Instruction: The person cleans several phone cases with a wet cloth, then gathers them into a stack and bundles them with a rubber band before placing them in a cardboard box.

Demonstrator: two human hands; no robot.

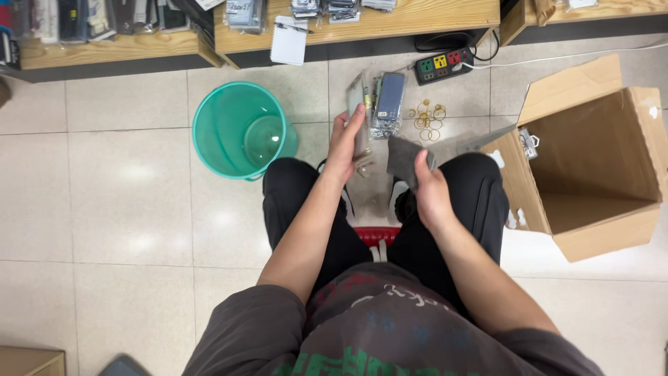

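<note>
**Two packets held above a cluttered floor**

Head view, centre frame: the left hand (346,143) grips a clear packet (360,111); the right hand (428,182) pinches a grey sleeve (403,159). Either could slip onto the rubber bands (426,118) on the floor below.

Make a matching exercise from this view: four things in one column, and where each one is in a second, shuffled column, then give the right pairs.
Things:
1. green bucket
2. cardboard box
3. rubber bands
4. clear flat packet

Places:
A. open on its side, on the floor to the person's right
B. held in the left hand
C. standing on the floor beside the person's left knee
D. scattered on the tiles below the power strip

Pairs: 1-C, 2-A, 3-D, 4-B.

The right hand holds a grey flat piece.
</note>
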